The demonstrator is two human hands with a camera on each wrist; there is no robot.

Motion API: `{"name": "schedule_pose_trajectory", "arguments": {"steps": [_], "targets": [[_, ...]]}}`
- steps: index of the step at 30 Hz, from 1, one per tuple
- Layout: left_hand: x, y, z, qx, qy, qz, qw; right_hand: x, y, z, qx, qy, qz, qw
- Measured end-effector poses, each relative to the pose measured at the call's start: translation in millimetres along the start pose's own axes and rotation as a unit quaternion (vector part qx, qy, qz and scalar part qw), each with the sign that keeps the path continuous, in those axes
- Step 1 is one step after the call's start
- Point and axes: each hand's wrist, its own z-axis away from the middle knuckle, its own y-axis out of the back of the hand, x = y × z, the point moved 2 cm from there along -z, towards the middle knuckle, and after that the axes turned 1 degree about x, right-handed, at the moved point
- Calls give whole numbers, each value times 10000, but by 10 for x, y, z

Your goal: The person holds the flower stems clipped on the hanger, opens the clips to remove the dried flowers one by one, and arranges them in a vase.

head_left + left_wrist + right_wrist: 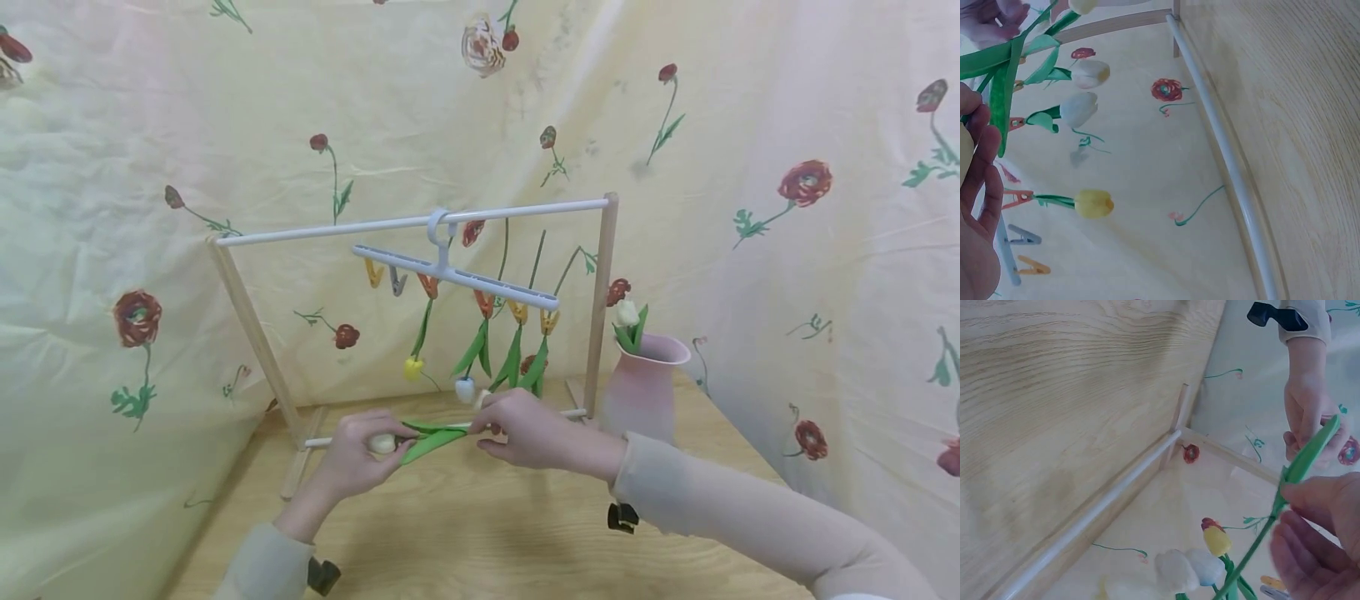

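Note:
Between both hands, in the head view, lies an artificial white tulip (382, 443) with green leaves (437, 442), held roughly level above the table. My left hand (356, 454) pinches it just behind its bloom. At the stem end, my right hand (525, 429) pinches it between thumb and fingers, as the right wrist view also shows. Behind the hands a pale blue clip hanger (498, 287) hangs on a rack's white rod (322, 231). From its clips several tulips hang bloom-down, among them a yellow one (413, 368) and a bluish-white one (465, 389).
At the hanger's left end, a yellow clip (373, 272) and a grey clip (397, 282) hold nothing. To the right of the rack's wooden post (602, 308) stands a pink vase (637, 396) with a white tulip (627, 313) in it. Floral cloth (750, 292) encloses the wooden table (450, 533).

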Motion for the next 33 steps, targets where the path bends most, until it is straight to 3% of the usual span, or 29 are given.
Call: {"name": "schedule_pose_trajectory", "arguments": {"steps": [4, 13, 19, 25, 33], "targets": [[-9, -1, 11, 16, 2, 42, 10000, -16, 35, -22, 231, 172, 78, 9996], [-9, -21, 31, -83, 306, 119, 9994, -26, -12, -26, -92, -117, -227, 9996], [-21, -31, 43, -31, 291, 160, 9994, -12, -39, -33, 156, -170, -105, 9997], [-25, -43, 47, -42, 212, 225, 9995, 7, -56, -9, -112, -313, 130, 9994], [-29, -60, 54, 77, -53, 108, 9999, 21, -78, 5, 85, -63, 427, 9990]]}}
